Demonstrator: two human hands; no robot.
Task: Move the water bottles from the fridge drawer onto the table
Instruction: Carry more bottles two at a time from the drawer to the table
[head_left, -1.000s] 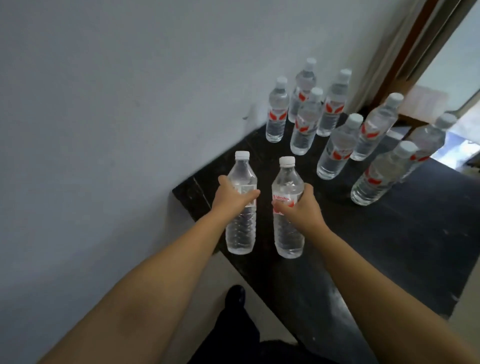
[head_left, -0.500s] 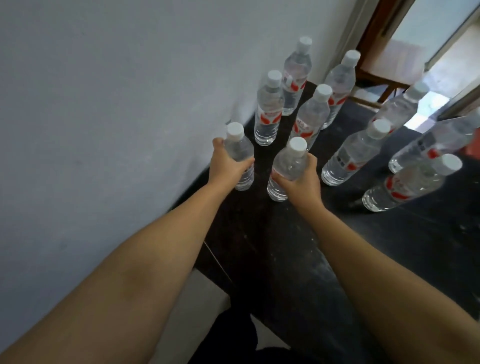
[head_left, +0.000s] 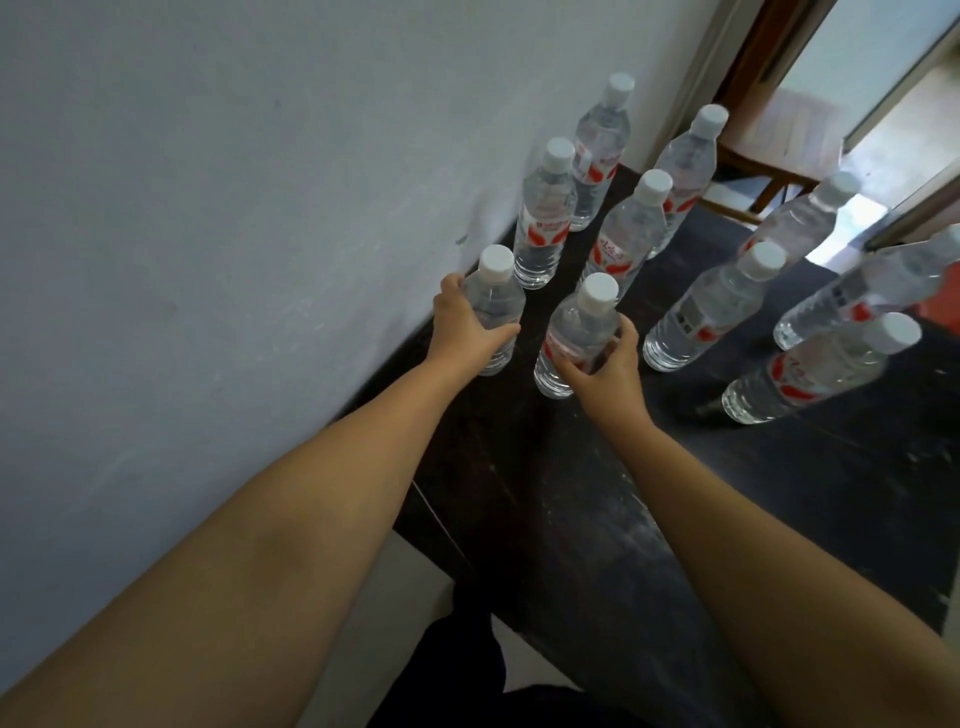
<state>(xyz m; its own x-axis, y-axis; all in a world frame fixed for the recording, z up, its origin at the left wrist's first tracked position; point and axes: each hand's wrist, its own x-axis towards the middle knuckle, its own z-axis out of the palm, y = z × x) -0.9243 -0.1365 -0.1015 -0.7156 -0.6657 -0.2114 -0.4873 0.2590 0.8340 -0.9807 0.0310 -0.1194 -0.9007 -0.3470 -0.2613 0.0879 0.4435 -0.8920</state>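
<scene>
Bottles stand on the table (head_left: 779, 519) as before; left hand (head_left: 470, 327) and right hand (head_left: 605, 366) still grip one bottle each.

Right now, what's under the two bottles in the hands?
The dark table. The left hand covers most of the left bottle; the right bottle looks to stand on the tabletop.

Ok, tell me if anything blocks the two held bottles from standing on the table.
Nothing visible does. The left hand grips one water bottle beside the wall, the right hand another. The dark table beneath them is bare; the other bottles stand farther back and right.
</scene>
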